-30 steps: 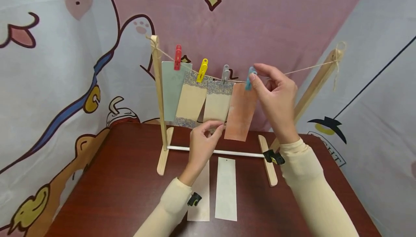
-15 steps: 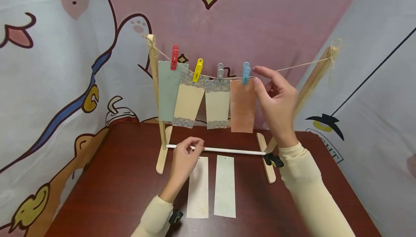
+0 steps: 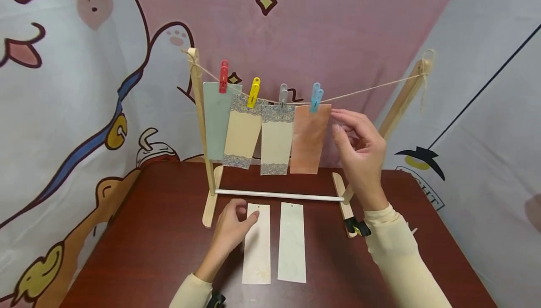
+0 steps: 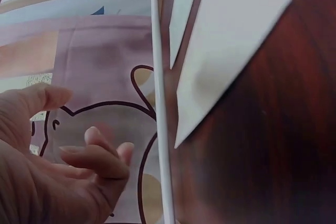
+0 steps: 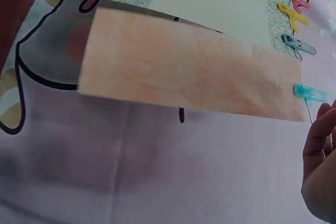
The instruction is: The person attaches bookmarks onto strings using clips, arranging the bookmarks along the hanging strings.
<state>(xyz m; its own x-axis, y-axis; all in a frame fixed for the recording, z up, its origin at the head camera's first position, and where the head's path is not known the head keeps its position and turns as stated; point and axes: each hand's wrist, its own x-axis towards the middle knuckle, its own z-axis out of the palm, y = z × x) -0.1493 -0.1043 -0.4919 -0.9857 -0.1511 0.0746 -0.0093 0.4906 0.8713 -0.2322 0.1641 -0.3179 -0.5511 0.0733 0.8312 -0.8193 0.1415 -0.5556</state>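
An orange paper card point(image 3: 311, 141) hangs from the string point(image 3: 367, 89) under a blue clothespin point(image 3: 316, 97). My right hand point(image 3: 361, 146) is beside its upper right corner, fingers loosely bent and thumb apart from the index finger; whether a fingertip touches the corner I cannot tell. In the right wrist view, this hand point(image 5: 323, 166) is partly cut off near the blue clothespin point(image 5: 311, 93). Low over the table, my left hand point(image 3: 232, 226) is at the upper left of a cream card point(image 3: 256, 251). Its thumb and fingers are apart and hold nothing point(image 4: 79, 156).
A green card point(image 3: 216, 125) and two lace-edged cards, one tan point(image 3: 243, 132) and one cream point(image 3: 276, 141), hang under red, yellow and clear clothespins. Wooden posts point(image 3: 202, 125) and a white rod point(image 3: 279, 195) form the stand. A pale green card point(image 3: 291, 247) lies on the table point(image 3: 139, 251).
My right hand has left the blue clothespin and moved down to the card's corner. My left hand has dropped from beside the hanging cards down to the cream card on the table.
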